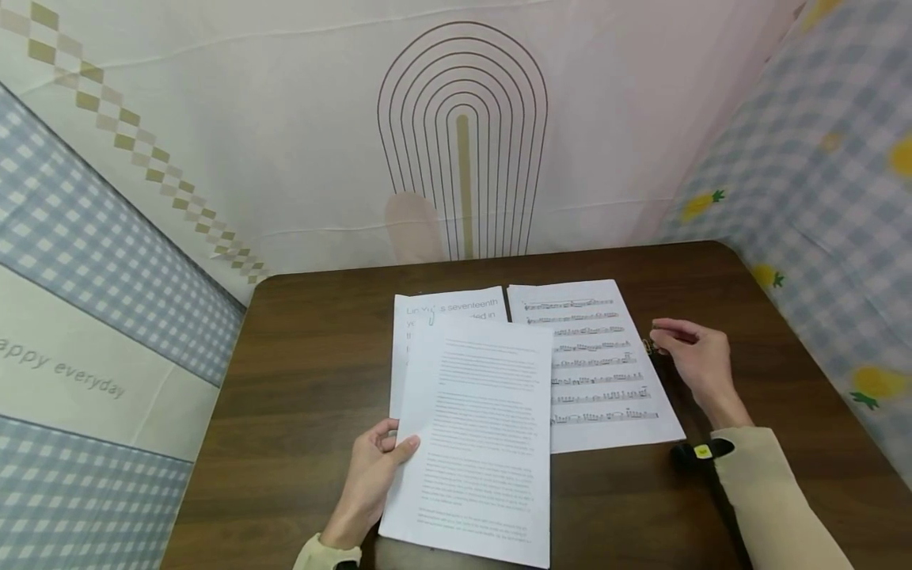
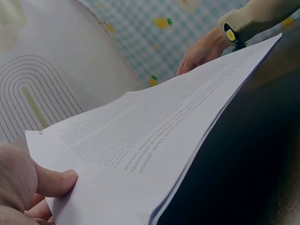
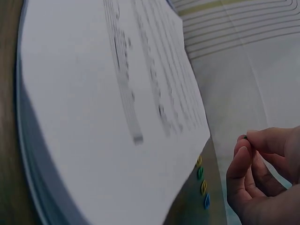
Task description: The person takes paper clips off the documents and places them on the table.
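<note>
My left hand (image 1: 372,475) grips the left edge of a stack of printed text sheets (image 1: 484,427), its thumb (image 2: 58,182) on top and fingers beneath. The stack is lifted and tilted in the left wrist view. A small clip (image 2: 41,132) sits at its far edge. Right of the sheet music (image 1: 598,372), my right hand (image 1: 697,360) pinches a small dark thing (image 3: 245,137) between thumb and forefinger. It looks like a paper clip, mostly hidden by the fingertips. Coloured paper clips (image 3: 203,187) lie just beside that hand, near the music's edge.
A large-print sheet (image 1: 456,303) lies partly under the held stack, left of the sheet music. Everything lies on a dark wooden table (image 1: 306,356). Patterned cloth (image 1: 299,142) hangs behind the table and along both sides.
</note>
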`<state>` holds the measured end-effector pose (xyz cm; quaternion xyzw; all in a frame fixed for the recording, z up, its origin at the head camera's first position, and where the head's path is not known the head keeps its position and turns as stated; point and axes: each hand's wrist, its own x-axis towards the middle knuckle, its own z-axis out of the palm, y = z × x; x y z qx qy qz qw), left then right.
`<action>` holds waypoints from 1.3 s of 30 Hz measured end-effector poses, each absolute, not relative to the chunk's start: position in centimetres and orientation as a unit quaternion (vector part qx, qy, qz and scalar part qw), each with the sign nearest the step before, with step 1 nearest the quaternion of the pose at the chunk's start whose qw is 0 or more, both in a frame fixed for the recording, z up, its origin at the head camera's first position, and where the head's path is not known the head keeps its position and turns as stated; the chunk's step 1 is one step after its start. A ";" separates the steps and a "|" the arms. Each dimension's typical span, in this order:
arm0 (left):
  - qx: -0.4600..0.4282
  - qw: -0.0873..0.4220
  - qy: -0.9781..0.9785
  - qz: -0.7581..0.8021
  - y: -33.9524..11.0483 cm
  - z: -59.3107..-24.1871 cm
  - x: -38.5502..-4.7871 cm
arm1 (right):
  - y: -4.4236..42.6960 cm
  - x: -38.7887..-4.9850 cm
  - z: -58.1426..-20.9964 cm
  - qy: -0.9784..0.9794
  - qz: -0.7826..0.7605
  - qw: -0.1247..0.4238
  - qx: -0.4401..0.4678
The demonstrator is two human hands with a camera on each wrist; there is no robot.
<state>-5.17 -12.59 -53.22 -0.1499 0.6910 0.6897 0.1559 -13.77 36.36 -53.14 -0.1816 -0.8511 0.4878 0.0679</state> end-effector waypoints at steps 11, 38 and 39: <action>-0.159 0.155 0.689 0.690 -12.7 -53.3 -4.9 | 39.7 -15.2 -54.3 -0.877 0.433 0.043 -0.202; -0.167 0.147 0.688 0.691 -12.4 -53.3 -4.9 | 41.4 -15.2 -54.9 -0.927 0.319 0.042 -0.193; -0.166 0.148 0.687 0.691 -12.4 -53.3 -4.9 | 41.4 -15.2 -54.8 -0.927 0.317 0.044 -0.194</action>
